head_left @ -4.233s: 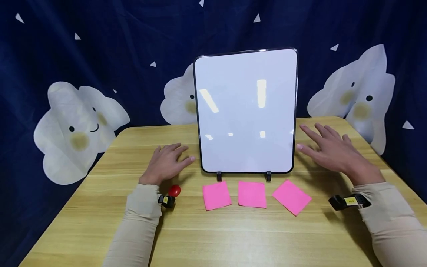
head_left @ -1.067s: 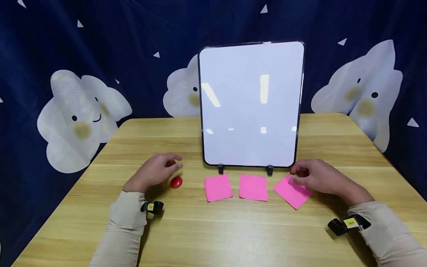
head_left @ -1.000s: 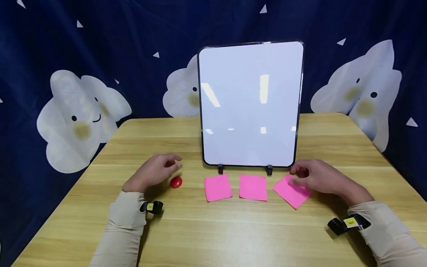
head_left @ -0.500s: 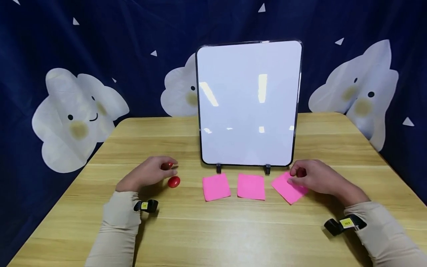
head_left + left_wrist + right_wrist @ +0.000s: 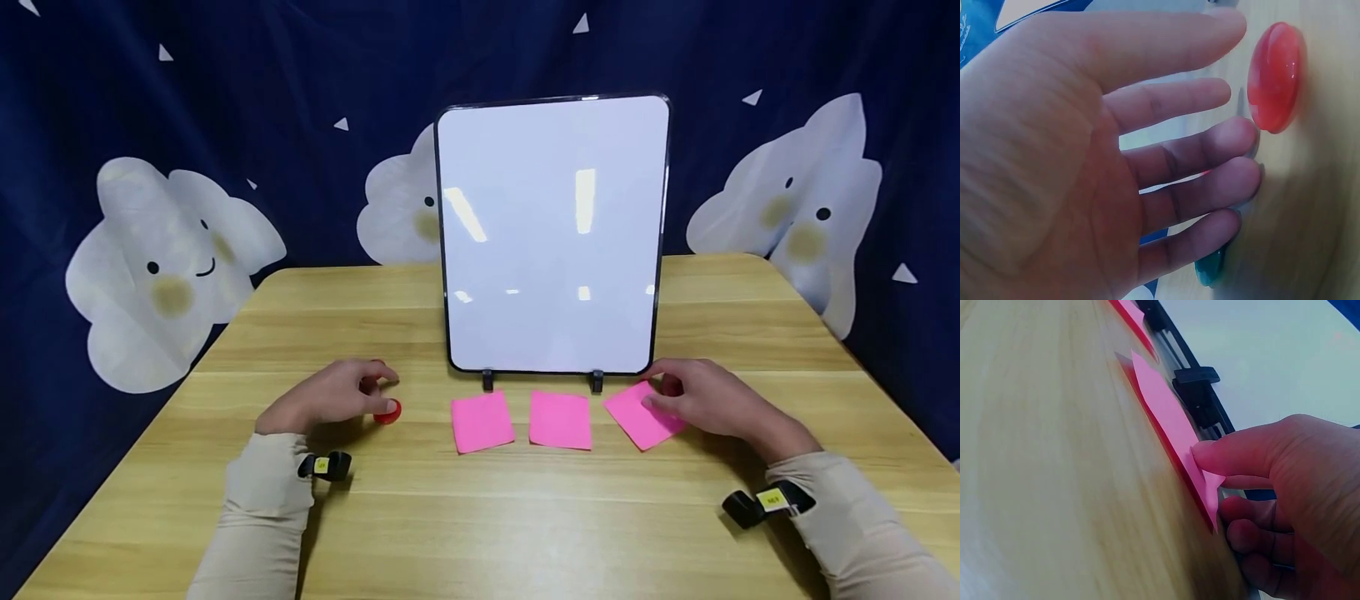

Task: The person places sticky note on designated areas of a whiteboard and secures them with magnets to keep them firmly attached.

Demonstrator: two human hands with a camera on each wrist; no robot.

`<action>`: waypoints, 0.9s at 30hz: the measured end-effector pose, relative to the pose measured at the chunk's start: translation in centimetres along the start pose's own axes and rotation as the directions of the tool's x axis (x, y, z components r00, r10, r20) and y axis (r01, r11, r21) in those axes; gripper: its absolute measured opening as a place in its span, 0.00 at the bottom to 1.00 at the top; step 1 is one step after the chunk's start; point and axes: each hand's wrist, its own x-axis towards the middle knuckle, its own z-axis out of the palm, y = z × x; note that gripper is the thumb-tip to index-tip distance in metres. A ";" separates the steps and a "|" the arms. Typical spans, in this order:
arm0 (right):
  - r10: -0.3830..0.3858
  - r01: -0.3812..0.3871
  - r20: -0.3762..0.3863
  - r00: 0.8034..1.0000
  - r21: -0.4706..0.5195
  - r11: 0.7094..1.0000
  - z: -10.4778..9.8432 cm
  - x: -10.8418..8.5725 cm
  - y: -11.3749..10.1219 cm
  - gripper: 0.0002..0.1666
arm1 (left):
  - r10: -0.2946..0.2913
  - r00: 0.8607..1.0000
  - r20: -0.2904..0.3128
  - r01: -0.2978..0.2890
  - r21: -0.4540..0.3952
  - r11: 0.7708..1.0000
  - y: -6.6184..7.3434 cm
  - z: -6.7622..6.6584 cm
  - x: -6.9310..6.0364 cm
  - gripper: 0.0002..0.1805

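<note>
My left hand (image 5: 326,396) hovers by a glossy red button-like disc (image 5: 387,412) on the table, fingers extended and loosely bent. In the left wrist view the thumb and fingertips stand just beside the red disc (image 5: 1275,78), apart from it. Another bit of red (image 5: 378,362) peeks out behind the fingers, and a teal disc (image 5: 1210,267) shows below the little finger. My right hand (image 5: 708,400) pinches the upper edge of the rightmost pink sticky note (image 5: 643,419). In the right wrist view the thumb presses on this note (image 5: 1169,419), whose near corner is curled up.
A whiteboard (image 5: 551,233) with a black frame stands upright on black feet (image 5: 597,382) behind the notes. Two more pink sticky notes, the left one (image 5: 483,422) and the middle one (image 5: 560,420), lie flat on the wooden table (image 5: 480,517). A dark blue curtain (image 5: 315,67) hangs behind.
Both hands came down from beside the whiteboard. The left hand has closed in on the red disc. The right hand has taken the note's edge, and its lower corner has shifted towards the board.
</note>
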 end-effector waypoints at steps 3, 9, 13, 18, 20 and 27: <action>-0.004 0.004 -0.011 1.000 0.013 1.000 0.0 0.0 0.0 0.13 | -0.015 1.000 0.006 0.015 -0.001 1.000 -0.1 0.0 0.0 0.27; -0.029 0.032 -0.038 0.999 0.060 0.998 -0.1 -0.2 0.1 0.09 | -0.040 0.999 0.027 0.040 0.013 0.999 0.1 0.2 -0.1 0.30; -0.012 0.015 -0.036 0.999 0.078 0.997 -0.1 -0.2 0.1 0.09 | -0.059 0.997 0.046 0.059 -0.003 0.998 0.4 0.2 -0.2 0.31; -0.006 0.009 -0.040 0.999 0.081 0.997 0.0 -0.1 0.2 0.08 | -0.068 0.996 0.063 0.069 -0.025 0.997 0.6 0.1 -0.3 0.32; -0.001 0.004 -0.042 0.999 0.083 0.997 0.0 -0.1 0.2 0.06 | -0.060 0.996 0.065 0.062 -0.024 0.998 0.6 0.1 -0.3 0.31; 0.020 -0.009 -0.089 0.996 0.127 0.992 -0.1 -0.4 0.2 0.05 | -0.022 0.998 0.055 0.025 -0.048 0.999 0.4 0.3 -0.1 0.27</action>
